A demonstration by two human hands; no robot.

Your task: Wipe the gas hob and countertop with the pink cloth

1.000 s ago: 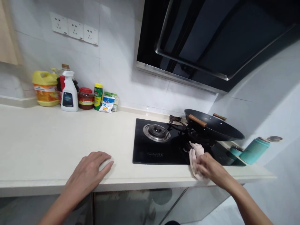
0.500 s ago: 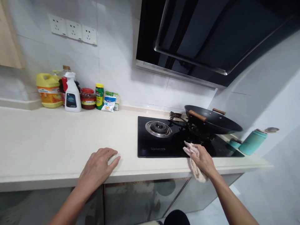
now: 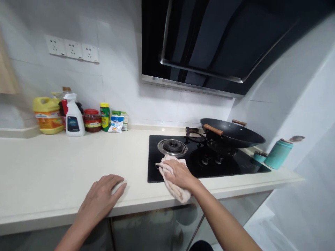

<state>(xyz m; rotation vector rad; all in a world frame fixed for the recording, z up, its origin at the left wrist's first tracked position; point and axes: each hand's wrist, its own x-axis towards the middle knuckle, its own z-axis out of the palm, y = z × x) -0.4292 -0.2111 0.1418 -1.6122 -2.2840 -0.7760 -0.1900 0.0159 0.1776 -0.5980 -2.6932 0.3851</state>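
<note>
A pale pinkish cloth (image 3: 178,193) is under my right hand (image 3: 179,173), whose fingers press it onto the front left of the black glass gas stove (image 3: 193,170). Part of the cloth drapes over the counter's front edge. Just behind it lies the round left burner (image 3: 172,147). My left hand (image 3: 101,195) rests on the cream countertop (image 3: 62,167) left of the stove, thumb apart from the fingers and nothing in it. On the right burner sits a black wok (image 3: 235,134) with wooden handles, to the right of the cloth.
Against the wall at left stand a yellow jug (image 3: 48,116), a white spray bottle (image 3: 74,118), a red-lidded jar (image 3: 92,122), a green shaker (image 3: 105,118) and a small packet (image 3: 116,124). A teal canister (image 3: 278,153) stands at right. The range hood (image 3: 199,42) hangs above.
My right hand has slid the cloth leftward across the stove, from the front middle to near the left burner. My left hand stays on the countertop. The camera view has shifted a little.
</note>
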